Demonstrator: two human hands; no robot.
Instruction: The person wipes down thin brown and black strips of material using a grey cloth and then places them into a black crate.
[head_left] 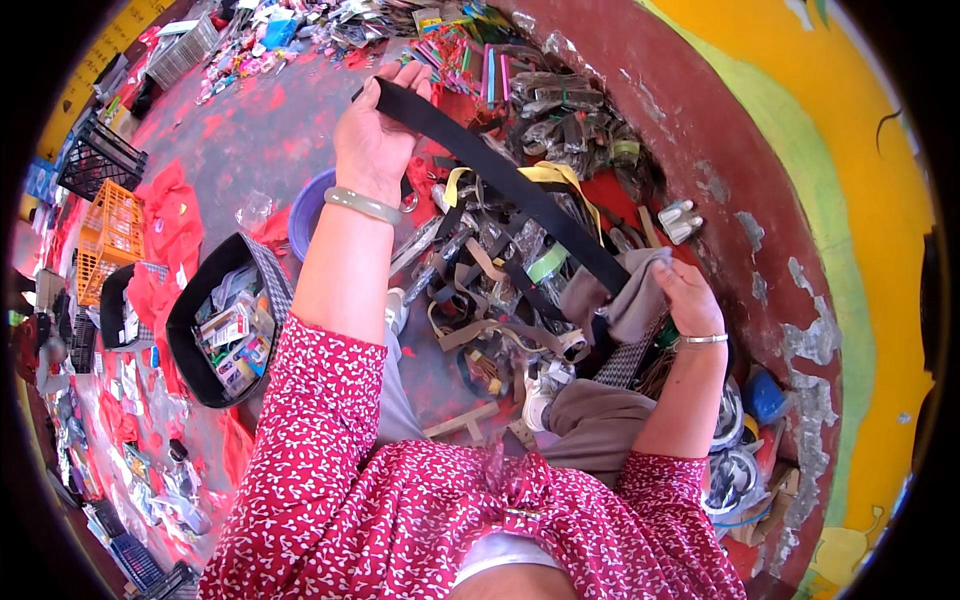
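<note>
Stretching a black strap [510,185] taut on a slant between two hands, above a heap of straps [490,265].
The left hand [385,130] is closed on its upper end; the right hand [685,295] clutches a grey cloth [635,300] at the lower end, though whether its fingers also press the strap through the cloth I cannot tell. A yellow strap [550,172] lies across the heap just beyond. Left of the heap stand a purple basin [302,220], a filled black bin [187,335] and, farther out, an orange crate [108,232]; right, a peeling red wall [745,190].
</note>
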